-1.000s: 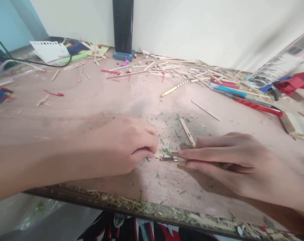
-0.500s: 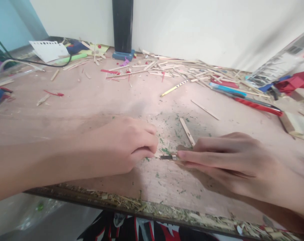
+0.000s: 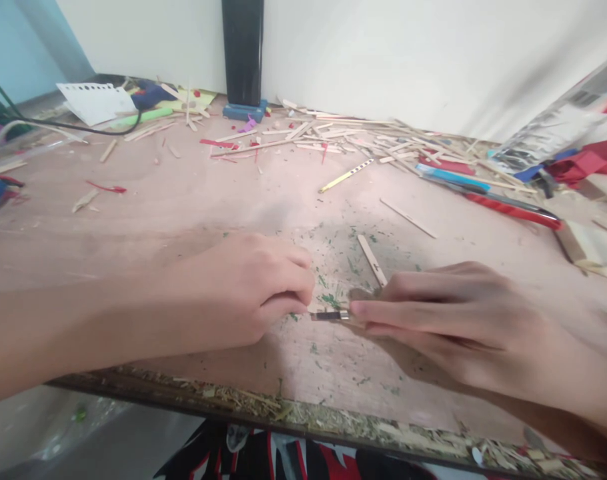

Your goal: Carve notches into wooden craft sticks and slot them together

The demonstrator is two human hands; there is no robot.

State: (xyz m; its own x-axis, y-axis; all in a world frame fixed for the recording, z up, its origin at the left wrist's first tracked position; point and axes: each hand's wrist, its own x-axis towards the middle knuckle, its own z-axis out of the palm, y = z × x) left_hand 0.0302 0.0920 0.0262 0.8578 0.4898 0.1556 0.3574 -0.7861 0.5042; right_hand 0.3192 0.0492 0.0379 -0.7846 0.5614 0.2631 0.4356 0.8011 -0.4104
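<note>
My right hand is closed around a small craft knife, its handle hidden by the fingers. The knife's dark blade with a silvery collar points left, low over the tabletop. My left hand rests on the table in a pinch, fingertips just left of the blade tip. It seems to grip the end of a pale wooden stick, mostly hidden under fingers and blade. Beyond my right fingers lies a flat wooden craft stick with a dark mark. Green shavings are scattered around the blade.
Many wooden sticks are heaped along the back wall. A yellow strip with dark spots and a thin stick lie nearer. Red-handled pliers sit at right. A black post stands at the back. Wood scraps line the front edge.
The blade has shifted slightly left, nearer to my left fingertips, as my right hand moved a little left. My left hand stays in nearly the same place.
</note>
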